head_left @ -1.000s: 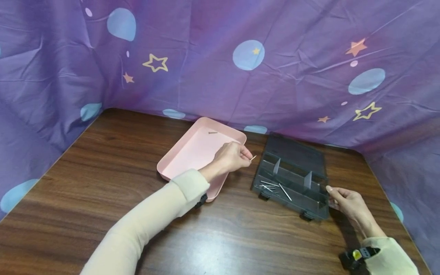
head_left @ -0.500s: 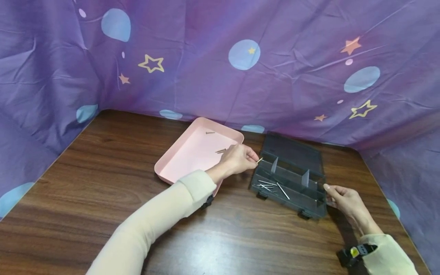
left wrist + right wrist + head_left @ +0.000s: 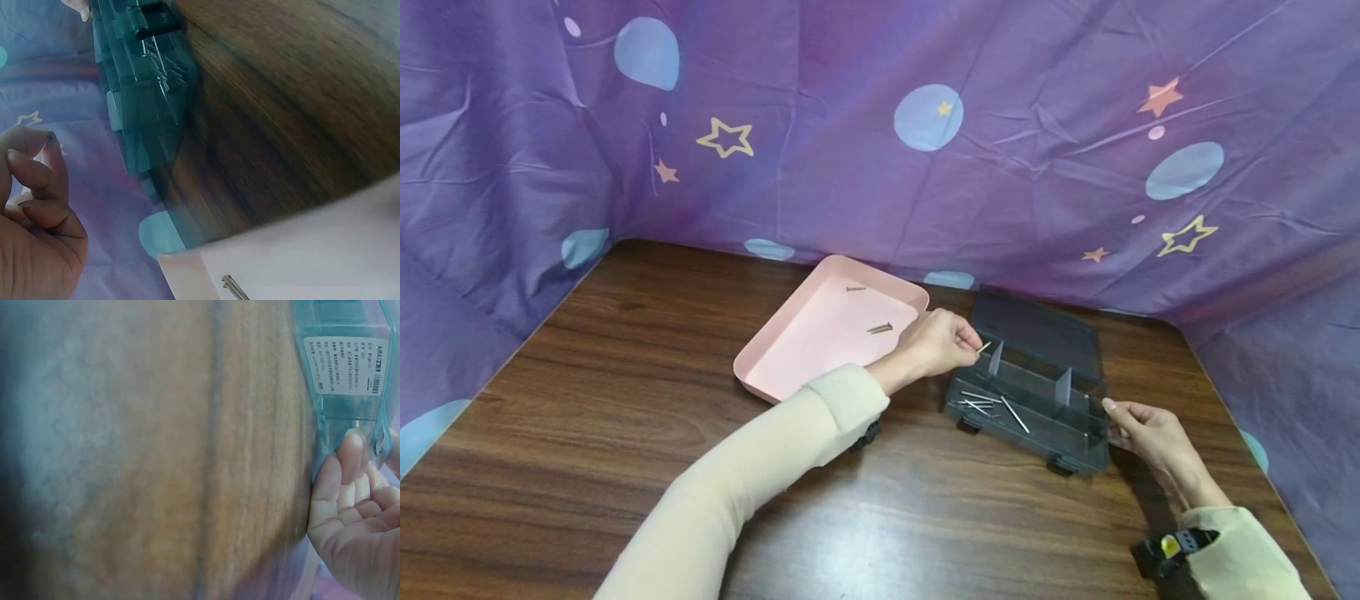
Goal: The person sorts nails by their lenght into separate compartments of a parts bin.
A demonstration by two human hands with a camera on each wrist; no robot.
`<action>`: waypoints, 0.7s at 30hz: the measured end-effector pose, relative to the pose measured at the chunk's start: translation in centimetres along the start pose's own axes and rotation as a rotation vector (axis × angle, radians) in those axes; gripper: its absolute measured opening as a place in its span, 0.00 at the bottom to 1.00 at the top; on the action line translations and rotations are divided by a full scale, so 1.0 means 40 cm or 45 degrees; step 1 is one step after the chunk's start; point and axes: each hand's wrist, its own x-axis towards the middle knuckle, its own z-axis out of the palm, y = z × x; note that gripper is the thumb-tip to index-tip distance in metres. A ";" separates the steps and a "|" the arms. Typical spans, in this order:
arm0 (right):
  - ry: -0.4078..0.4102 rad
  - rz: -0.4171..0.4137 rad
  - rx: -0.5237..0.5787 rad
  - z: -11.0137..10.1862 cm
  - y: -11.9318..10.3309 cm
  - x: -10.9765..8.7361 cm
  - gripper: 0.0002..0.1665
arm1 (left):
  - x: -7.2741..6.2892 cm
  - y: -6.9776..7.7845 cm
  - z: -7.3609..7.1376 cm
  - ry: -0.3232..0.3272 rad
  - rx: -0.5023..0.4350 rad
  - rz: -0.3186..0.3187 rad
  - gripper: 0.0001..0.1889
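My left hand [image 3: 942,343] pinches a small brass-coloured screw [image 3: 984,347] between thumb and fingertips, over the near-left rear compartment of a dark see-through organizer box [image 3: 1033,379]. Its lid [image 3: 1037,333] lies folded back. Several thin silvery nails [image 3: 977,406] lie in the long front compartment. At the box's right end, my right hand [image 3: 1161,442] grips the wall, thumb at the rim and fingers lower down; in the right wrist view those fingers [image 3: 326,487] meet the end below a white label [image 3: 345,367].
A pink tray [image 3: 760,358] stands left of the box, partly behind my left forearm. Inside are a brownish screw [image 3: 855,288] at the far end and a pair of screws [image 3: 880,328] near the right side. A purple patterned cloth [image 3: 820,167] hangs behind the table [image 3: 647,333].
My left hand has moved right with the screw, from beside the tray to over the box's left rear compartment, uncovering the pair of screws in the tray. My right hand keeps its grip.
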 end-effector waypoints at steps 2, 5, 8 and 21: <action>-0.001 -0.010 0.012 0.001 0.001 0.000 0.11 | 0.004 0.006 0.003 0.004 0.010 0.002 0.06; -0.006 -0.015 0.036 0.000 0.002 -0.001 0.12 | 0.012 0.014 0.010 0.021 0.024 0.010 0.06; -0.012 -0.021 0.040 0.000 0.002 -0.001 0.12 | 0.021 0.021 0.016 0.027 0.024 0.015 0.06; -0.011 0.007 -0.129 -0.001 -0.003 -0.001 0.18 | 0.048 0.058 0.064 0.005 -0.015 -0.075 0.04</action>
